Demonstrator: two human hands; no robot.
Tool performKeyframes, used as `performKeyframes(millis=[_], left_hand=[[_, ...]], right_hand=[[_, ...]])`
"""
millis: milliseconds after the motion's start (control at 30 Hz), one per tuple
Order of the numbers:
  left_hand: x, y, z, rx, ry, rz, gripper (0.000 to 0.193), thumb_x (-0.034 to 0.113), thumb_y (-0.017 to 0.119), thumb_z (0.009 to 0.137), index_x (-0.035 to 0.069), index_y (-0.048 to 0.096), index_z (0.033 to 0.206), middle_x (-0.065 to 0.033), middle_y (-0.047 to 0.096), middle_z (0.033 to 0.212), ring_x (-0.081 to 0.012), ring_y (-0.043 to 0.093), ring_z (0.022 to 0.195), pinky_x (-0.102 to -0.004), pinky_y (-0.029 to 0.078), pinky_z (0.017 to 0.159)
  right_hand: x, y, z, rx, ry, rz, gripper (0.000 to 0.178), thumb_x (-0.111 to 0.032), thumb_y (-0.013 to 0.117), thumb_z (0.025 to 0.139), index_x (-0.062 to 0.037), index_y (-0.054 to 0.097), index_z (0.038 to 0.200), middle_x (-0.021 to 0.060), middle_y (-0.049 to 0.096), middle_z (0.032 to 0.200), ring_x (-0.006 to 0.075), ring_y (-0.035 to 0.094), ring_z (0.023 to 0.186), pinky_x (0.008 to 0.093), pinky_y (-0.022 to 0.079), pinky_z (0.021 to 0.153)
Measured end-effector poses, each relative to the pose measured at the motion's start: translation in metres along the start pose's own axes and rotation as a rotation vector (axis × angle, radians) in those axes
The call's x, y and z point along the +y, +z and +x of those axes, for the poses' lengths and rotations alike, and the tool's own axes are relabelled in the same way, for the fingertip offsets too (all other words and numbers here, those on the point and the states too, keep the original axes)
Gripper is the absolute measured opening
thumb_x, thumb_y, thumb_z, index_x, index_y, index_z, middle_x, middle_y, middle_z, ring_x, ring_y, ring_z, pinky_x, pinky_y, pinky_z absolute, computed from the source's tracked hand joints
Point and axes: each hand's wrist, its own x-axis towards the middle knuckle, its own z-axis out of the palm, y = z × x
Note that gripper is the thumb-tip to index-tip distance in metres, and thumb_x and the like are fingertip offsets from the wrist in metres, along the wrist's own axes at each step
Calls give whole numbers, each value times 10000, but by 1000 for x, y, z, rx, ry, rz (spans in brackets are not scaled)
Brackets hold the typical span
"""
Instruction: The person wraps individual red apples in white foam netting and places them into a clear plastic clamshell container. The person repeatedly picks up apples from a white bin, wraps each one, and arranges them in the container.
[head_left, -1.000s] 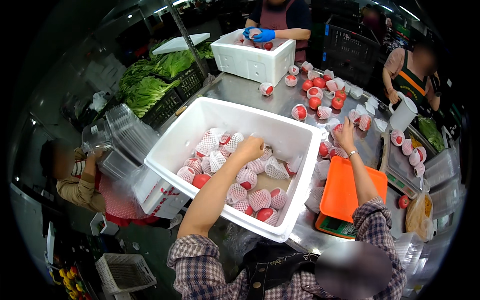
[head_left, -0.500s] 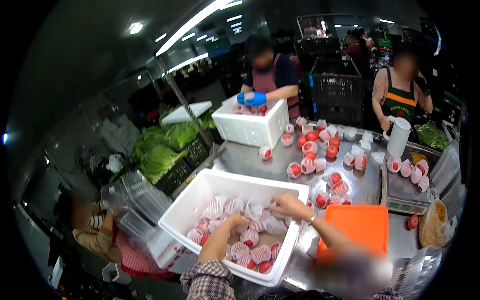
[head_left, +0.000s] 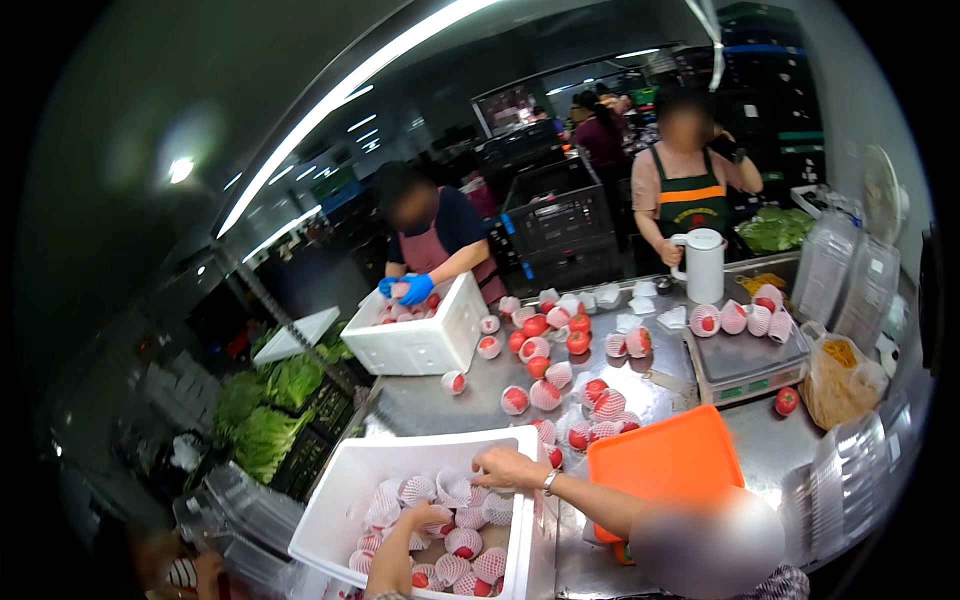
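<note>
A large white foam box (head_left: 345, 470) stands in front of me, holding several red tomatoes in pink-and-white foam nets (head_left: 463, 543). My left hand (head_left: 420, 520) reaches into it, fingers curled round a netted tomato that they partly cover. Over the box's right side, my right hand (head_left: 508, 468) bends its fingers downward close together; whatever lies between them is hidden. Beside these fingers rests a pale foam net (head_left: 453, 488). A bracelet or watch (head_left: 550, 482) circles my right wrist.
Netted and bare tomatoes (head_left: 578, 343) lie across the metal table (head_left: 440, 405). An orange tray (head_left: 660, 455) sits by my right forearm. Farther right are a scale (head_left: 745, 365) and a white jug (head_left: 704, 268) held by a person. Another person in blue gloves handles tomatoes at a second foam box (head_left: 420, 345).
The view has swung right, so the box and table appear farther left and lower. Both my hands stay in the box; the left has shifted slightly toward me among the netted tomatoes.
</note>
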Motion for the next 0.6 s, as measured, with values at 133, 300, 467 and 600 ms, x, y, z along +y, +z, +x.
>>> performKeyframes(millis=[133, 300, 467, 600], left_hand=[[40, -50, -119, 41, 76, -211, 905, 183, 782, 640, -9, 257, 1352, -173, 520, 1150, -261, 587, 953, -355, 559, 602], [94, -25, -182, 671, 898, 31, 755, 199, 788, 608, -20, 397, 1216, -186, 519, 1123, -303, 555, 991, -376, 491, 799], [156, 26, -218, 1030, 1267, 172, 898, 155, 801, 613, 44, 264, 1324, -190, 352, 1298, -315, 415, 1158, -425, 439, 891], [136, 26, -208, 475, 1093, -553, 859, 169, 740, 738, 79, 162, 1366, -181, 331, 1302, -268, 478, 1104, -390, 519, 813]], right_hand=[[-25, -10, 12, -133, 64, 120, 501, -459, 546, 828, 17, 626, 959, 170, 649, 752, 275, 641, 745, 372, 503, 673], [-64, -25, 22, -158, 220, 847, 611, -537, 496, 859, -10, 513, 1169, 162, 610, 982, 183, 641, 799, 278, 517, 661], [-49, -22, 24, 445, -6, 1004, 563, -385, 592, 864, -33, 393, 1255, 75, 539, 1075, 128, 546, 971, 275, 534, 668], [-75, -38, 5, 463, 14, 1173, 564, -407, 562, 879, -18, 394, 1250, 98, 536, 1111, 161, 546, 987, 262, 480, 775]])
